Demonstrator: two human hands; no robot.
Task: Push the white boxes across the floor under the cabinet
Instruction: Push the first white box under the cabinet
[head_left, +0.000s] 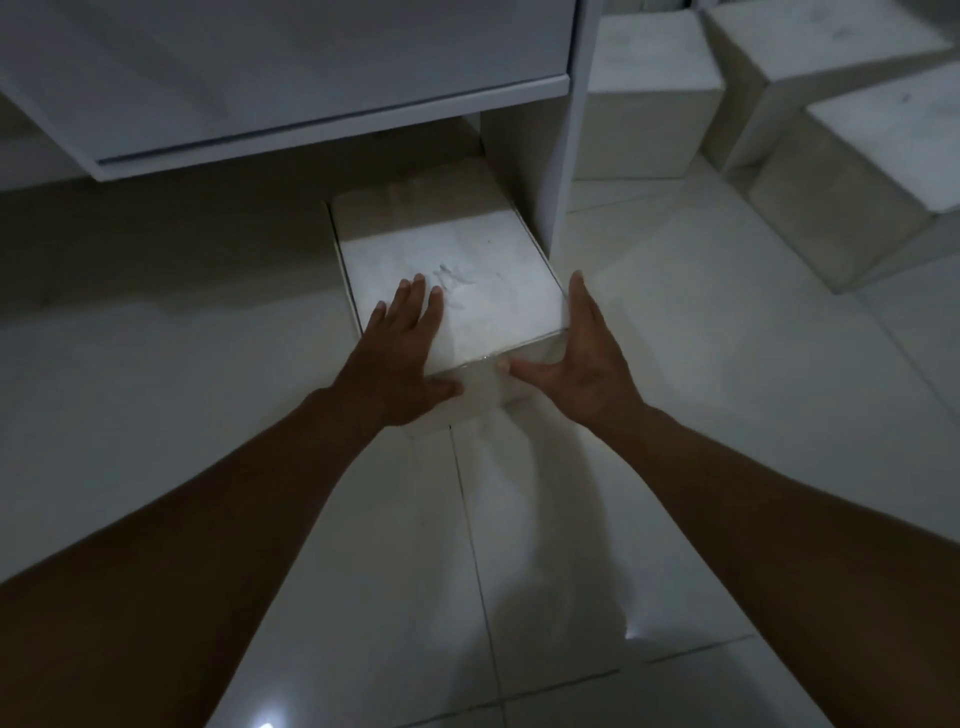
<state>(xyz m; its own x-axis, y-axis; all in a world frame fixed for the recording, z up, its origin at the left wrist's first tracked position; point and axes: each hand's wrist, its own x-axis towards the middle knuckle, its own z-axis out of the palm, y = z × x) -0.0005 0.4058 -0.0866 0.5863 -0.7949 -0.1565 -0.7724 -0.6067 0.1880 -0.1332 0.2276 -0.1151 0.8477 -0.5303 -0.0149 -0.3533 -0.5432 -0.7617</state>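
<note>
**Both hands on a white box at the cabinet's edge**

A dim room with a glossy floor of large white tiles (675, 364), the grout lines running away toward a white cabinet (311, 78) whose lower panel hangs clear of the floor, leaving a dark gap beneath. A white square cardboard box (457, 270) sits on the floor with its far end already in under the cabinet, just beside the cabinet's upright side panel (561, 156). The near half still sticks out into the room.

The person's left hand (402, 358) lies flat on the box's top near its left edge, fingers spread, thumb down over the near face. The right hand (582, 358) is open as well, fingers along the box's right edge and thumb against the near face. Neither grip closes around anything; both palms simply press on the box.

Off to the right, beyond the side panel, more white boxes (831, 130) stand stacked together on the floor.
</note>
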